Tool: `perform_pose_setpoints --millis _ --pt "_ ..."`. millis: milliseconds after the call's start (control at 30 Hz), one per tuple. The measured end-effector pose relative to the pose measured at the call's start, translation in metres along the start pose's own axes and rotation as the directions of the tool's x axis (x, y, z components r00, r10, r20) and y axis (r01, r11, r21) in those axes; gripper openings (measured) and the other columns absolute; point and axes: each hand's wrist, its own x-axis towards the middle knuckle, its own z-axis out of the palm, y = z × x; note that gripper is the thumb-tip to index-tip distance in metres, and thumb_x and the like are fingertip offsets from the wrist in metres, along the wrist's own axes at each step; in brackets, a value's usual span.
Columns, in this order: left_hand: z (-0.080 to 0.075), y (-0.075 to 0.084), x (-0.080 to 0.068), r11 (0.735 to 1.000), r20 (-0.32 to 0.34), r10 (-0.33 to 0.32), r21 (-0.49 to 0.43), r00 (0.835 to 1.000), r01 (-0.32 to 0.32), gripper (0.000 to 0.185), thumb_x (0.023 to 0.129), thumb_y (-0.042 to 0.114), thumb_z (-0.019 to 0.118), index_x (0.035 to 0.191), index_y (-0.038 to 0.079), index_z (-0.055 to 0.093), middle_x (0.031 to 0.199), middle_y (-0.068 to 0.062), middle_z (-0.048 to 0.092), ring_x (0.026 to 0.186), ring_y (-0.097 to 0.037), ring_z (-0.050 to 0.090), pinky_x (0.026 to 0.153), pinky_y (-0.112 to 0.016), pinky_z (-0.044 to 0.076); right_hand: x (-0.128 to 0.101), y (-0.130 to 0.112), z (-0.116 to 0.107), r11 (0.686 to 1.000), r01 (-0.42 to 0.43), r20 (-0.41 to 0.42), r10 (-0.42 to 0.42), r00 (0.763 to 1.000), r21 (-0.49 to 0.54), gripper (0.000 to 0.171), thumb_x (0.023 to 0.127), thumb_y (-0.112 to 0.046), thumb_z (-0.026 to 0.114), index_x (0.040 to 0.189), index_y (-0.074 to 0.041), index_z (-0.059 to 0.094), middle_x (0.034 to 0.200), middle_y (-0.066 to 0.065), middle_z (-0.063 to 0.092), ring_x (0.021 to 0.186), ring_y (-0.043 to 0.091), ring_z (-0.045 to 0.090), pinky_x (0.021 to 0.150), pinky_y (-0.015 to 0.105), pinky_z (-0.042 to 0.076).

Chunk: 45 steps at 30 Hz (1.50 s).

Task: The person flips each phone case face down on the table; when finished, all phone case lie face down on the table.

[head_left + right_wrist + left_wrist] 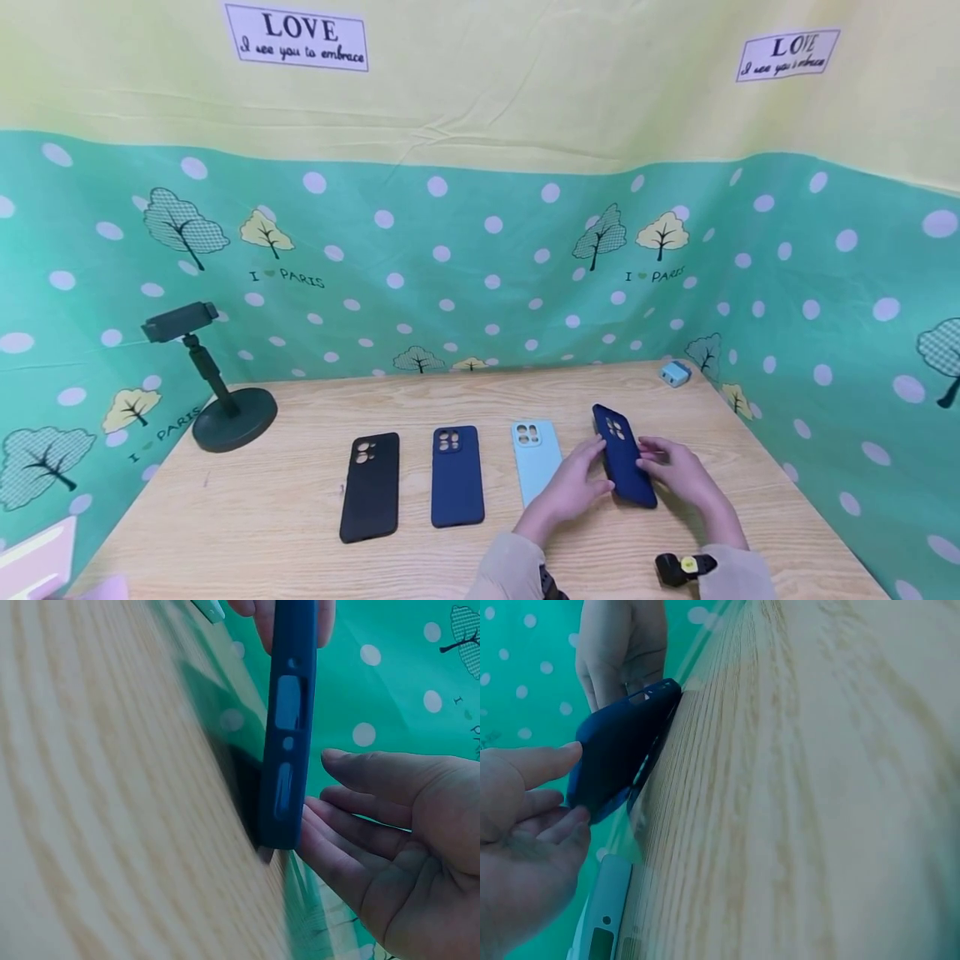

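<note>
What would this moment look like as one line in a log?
left hand: touches dark blue case | right hand: fingers straight against same case | case: tilted on edge on table | three other cases lie flat alongside

Both forearms reach forward side by side, sleeves at the wrists. The left hand (572, 487) stretches out with straight fingers and thumb raised. The right hand (678, 471) lies opposite, palm inward, fingers extended and slightly spread.
</note>
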Motion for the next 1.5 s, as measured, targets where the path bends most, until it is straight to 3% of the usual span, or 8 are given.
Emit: perform_pose_setpoints --millis 533,1267,1500 --pt "0.002 0.005 0.004 0.999 -0.012 0.038 -0.006 0.999 -0.038 0.058 0.094 0.029 0.063 0.145 0.009 0.043 0.156 -0.003 0.035 0.143 -0.024 0.036 0.118 -0.038 0.034 0.002 0.005 0.002 0.999 0.015 0.027 -0.016 1.0 0.05 0.047 0.096 -0.009 0.058 0.134 0.015 0.046 0.126 0.031 0.059 0.115 0.041 0.06 0.092 0.042 0.056" --pt "0.008 0.022 0.015 0.986 0.014 0.116 0.116 0.993 -0.117 0.058 0.094 0.03 0.063 0.146 0.012 0.044 0.155 0.001 0.036 0.142 -0.018 0.038 0.115 -0.028 0.038 0.002 0.002 0.006 0.99 -0.008 0.071 -0.002 0.997 0.143 0.042 0.098 -0.002 0.05 0.135 0.016 0.044 0.133 0.036 0.051 0.12 0.043 0.057 0.094 0.042 0.056" --pt "0.011 0.026 0.015 0.993 0.028 0.084 0.086 0.996 -0.086 0.059 0.094 0.028 0.064 0.147 0.014 0.041 0.157 0.002 0.033 0.143 -0.019 0.037 0.116 -0.029 0.037 0.001 0.0 0.003 0.986 -0.015 0.036 0.009 0.999 0.169 0.043 0.103 -0.011 0.044 0.138 0.013 0.043 0.138 0.034 0.048 0.123 0.043 0.055 0.098 0.044 0.054"
